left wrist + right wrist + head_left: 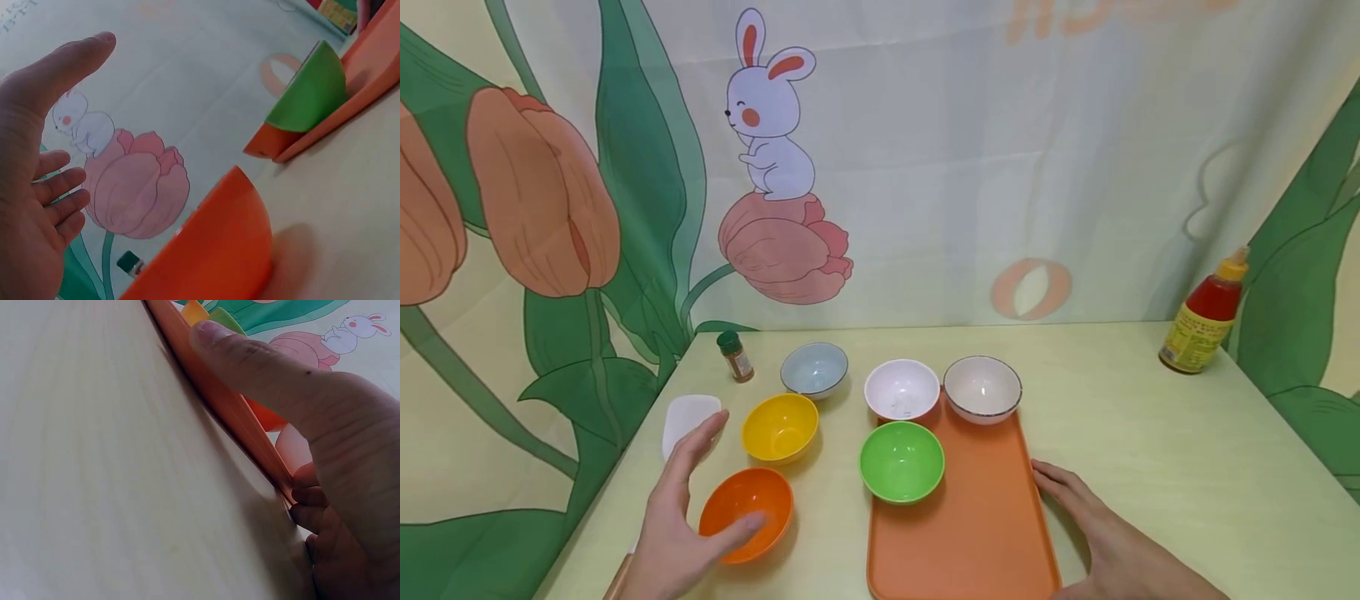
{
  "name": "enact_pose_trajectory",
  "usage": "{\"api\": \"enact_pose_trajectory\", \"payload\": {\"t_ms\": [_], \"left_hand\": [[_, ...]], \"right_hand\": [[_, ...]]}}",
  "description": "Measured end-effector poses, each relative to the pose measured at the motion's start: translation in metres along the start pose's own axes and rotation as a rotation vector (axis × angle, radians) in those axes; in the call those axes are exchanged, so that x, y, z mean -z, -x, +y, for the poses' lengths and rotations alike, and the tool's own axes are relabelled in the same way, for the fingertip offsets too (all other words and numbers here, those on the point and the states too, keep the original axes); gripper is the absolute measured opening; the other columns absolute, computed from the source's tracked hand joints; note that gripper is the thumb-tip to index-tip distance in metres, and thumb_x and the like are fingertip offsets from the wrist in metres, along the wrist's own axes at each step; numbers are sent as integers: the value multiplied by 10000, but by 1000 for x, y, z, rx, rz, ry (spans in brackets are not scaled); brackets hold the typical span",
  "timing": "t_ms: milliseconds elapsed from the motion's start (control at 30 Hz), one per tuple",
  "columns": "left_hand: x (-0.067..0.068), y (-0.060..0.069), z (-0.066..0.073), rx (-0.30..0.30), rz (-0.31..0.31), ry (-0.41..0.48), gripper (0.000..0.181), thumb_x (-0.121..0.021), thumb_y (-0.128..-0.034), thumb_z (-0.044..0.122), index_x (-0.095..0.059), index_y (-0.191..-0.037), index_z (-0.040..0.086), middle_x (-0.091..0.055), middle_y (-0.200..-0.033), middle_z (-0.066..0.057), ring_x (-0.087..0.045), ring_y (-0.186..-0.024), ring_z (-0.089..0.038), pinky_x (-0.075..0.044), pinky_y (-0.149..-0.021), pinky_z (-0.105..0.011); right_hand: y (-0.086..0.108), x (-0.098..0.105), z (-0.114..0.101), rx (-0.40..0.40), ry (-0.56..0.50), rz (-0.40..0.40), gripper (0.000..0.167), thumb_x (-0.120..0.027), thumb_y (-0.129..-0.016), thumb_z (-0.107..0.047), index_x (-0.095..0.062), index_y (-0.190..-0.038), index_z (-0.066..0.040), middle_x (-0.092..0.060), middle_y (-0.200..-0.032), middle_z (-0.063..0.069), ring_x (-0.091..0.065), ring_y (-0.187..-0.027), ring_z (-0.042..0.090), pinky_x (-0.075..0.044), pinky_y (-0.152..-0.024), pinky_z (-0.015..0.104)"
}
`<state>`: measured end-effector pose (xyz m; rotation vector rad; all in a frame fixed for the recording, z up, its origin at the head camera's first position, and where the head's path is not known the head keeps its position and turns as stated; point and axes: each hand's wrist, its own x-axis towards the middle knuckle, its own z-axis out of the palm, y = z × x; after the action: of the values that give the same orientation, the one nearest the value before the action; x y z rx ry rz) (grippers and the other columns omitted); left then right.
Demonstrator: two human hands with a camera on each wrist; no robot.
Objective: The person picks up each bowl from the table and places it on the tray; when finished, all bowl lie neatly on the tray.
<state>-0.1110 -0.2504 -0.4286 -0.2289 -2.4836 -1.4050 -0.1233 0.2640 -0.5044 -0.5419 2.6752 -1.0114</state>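
Note:
In the head view my left hand (673, 517) hovers with thumb and fingers spread above the orange bowl (775, 508), whose side shows in the left wrist view. That hand holds nothing. My right hand (1108, 533) lies along the right edge of an orange tray (977, 533). Its thumb and fingertips touch the tray's side, spread apart along it, as the right wrist view shows. A green bowl (902, 462) stands on the tray's left part. Behind it, a white bowl (901, 390) and a dark-rimmed cream bowl (982, 389) sit at the tray's far end.
Left of the tray are a yellow bowl (781, 428) and a pale blue bowl (814, 370). A green-capped spice jar (735, 357) stands at the back left. A white-headed spatula (688, 417) lies partly behind my left hand. A red sauce bottle (1204, 317) stands at the back right.

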Motion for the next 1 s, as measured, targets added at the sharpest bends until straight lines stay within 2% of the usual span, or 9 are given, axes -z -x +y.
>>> {"api": "enact_pose_trajectory", "payload": {"t_ms": [267, 467, 500, 567, 633, 700, 767, 933, 1000], "left_hand": [[0, 5, -30, 199, -76, 19, 1191, -1016, -838, 316, -266, -1763, 363, -300, -1822, 5, -252, -1645, -460, -232, -1187, -925], [5, 8, -48, 208, -131, -9, 1228, -1028, -821, 326, -254, -1770, 233, -304, -1816, -109, -304, -1620, -468, -268, -1234, -855], [5, 8, -50, 207, -137, -18, 1213, -1024, -826, 327, -265, -1764, 205, -317, -1810, -119, -330, -1612, -459, -292, -1262, -795], [6, 8, -55, 204, -151, -24, 1188, -1017, -836, 337, -282, -1753, 158, -335, -1799, -134, -365, -1603, -438, -396, -1314, -516], [7, 8, -58, 206, -168, -30, 1189, -1023, -827, 337, -293, -1747, 151, -355, -1790, -131, -390, -1598, -410, -434, -1241, -256], [7, 8, -61, 214, -186, -47, 1193, -1028, -816, 360, -304, -1743, 162, -382, -1774, -122, -418, -1586, -381, -413, -1136, -107], [6, 7, -62, 229, -202, -62, 1220, -1042, -788, 390, -310, -1742, 182, -408, -1759, -103, -438, -1572, -351, -445, -1136, -151], [5, 5, -63, 309, -257, -47, 1281, -1064, -745, 412, -296, -1743, 175, -426, -1754, -86, -461, -1557, -345, -492, -1245, -575], [5, 4, -65, 343, -282, -31, 1308, -1079, -720, 395, -296, -1741, 165, -422, -1761, -76, -465, -1561, -345, -496, -1251, -524]], "right_hand": [[1, 1, -1, -23, -52, -26, 1342, -996, -746, -648, -225, -1783, -288, -257, -1783, -65, -380, -1581, 324, -510, -1192, 636], [2, 1, -1, 32, -13, 7, 1366, -1006, -720, -661, -241, -1784, -276, -283, -1782, -50, -407, -1561, 323, -544, -1181, 533], [2, 1, -1, 43, 3, 14, 1390, -1005, -701, -684, -236, -1786, -280, -283, -1784, -56, -412, -1557, 308, -546, -1176, 488], [2, 1, -2, 49, 4, 19, 1376, -1006, -708, -674, -239, -1784, -291, -286, -1780, -58, -420, -1544, 309, -553, -1165, 462], [2, 2, -2, 34, -10, 10, 1368, -1006, -713, -668, -238, -1782, -296, -279, -1781, -53, -412, -1551, 323, -546, -1179, 498], [1, 2, -2, 18, -31, -5, 1367, -1008, -718, -658, -237, -1782, -284, -268, -1787, -30, -396, -1567, 345, -532, -1192, 573], [0, 3, -2, -22, -68, -26, 1347, -1013, -729, -628, -241, -1779, -288, -262, -1783, -33, -379, -1579, 354, -503, -1203, 647], [-1, 2, -1, -68, -117, -51, 1339, -1027, -735, -573, -237, -1777, -283, -246, -1787, -26, -359, -1592, 363, -456, -1216, 719], [-1, 3, 0, -59, -123, -51, 1342, -1032, -736, -558, -235, -1778, -276, -240, -1793, -5, -356, -1593, 379, -451, -1214, 730]]}}
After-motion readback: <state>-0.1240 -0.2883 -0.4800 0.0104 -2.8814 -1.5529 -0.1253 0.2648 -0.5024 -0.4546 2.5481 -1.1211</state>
